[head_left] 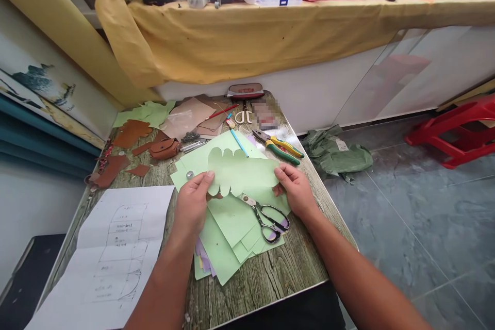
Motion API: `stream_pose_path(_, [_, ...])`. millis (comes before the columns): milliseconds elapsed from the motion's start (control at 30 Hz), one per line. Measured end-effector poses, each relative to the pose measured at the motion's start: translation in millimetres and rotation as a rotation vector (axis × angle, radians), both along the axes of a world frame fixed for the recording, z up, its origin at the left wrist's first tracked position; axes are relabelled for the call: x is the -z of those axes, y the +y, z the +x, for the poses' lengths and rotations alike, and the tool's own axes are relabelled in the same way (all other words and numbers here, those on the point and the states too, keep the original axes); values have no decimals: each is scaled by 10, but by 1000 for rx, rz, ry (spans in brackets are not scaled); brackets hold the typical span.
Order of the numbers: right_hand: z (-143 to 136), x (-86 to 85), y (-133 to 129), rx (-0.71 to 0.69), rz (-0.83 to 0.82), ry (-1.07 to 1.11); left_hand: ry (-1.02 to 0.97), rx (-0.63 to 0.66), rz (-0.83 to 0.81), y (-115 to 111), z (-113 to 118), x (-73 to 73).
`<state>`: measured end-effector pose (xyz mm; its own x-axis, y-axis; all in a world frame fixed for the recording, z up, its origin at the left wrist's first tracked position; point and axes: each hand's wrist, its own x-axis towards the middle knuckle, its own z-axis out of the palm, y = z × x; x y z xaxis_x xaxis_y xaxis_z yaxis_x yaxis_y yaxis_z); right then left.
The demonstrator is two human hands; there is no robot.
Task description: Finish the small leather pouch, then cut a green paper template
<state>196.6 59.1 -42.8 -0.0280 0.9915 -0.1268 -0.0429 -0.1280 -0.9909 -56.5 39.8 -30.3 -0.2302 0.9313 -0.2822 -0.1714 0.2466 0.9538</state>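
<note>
A light green paper cutout [247, 172] with scalloped edges on its left part is held up flat between my two hands. My left hand [195, 197] pinches its left end, thumb on top. At the right end, my right hand [296, 188] grips it the same way, with fingers underneath. Just below the cutout lie black-handled scissors [266, 219], their blade tips partly hidden under its lower edge. Several sheets of green paper [232, 227] are stacked beneath, with purple paper showing at the edges.
A white sheet with a pencil drawing [124, 247] covers the table's left front. Brown leather scraps [131, 134], a small brown leather pouch [165, 148], a blue pen [238, 143] and pliers [278, 147] lie farther back. A red stool [452, 129] stands on the floor at right.
</note>
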Motion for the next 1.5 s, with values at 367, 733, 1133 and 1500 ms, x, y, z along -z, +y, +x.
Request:
stream_pose_path(367, [4,20,-24,18,-37,-22,-9,77,-7,-6,13,-9])
stream_pose_path(733, [10,35,-34,43,-37,-9,-16,121,-15,-17,-1,42])
stream_pose_path(1133, [6,35,-36,64,-37,9,-47,197,-42,-7,12,36])
stream_pose_path(1500, [2,-58,-110,66,104,-76,-142,-90,12,51,38,-17])
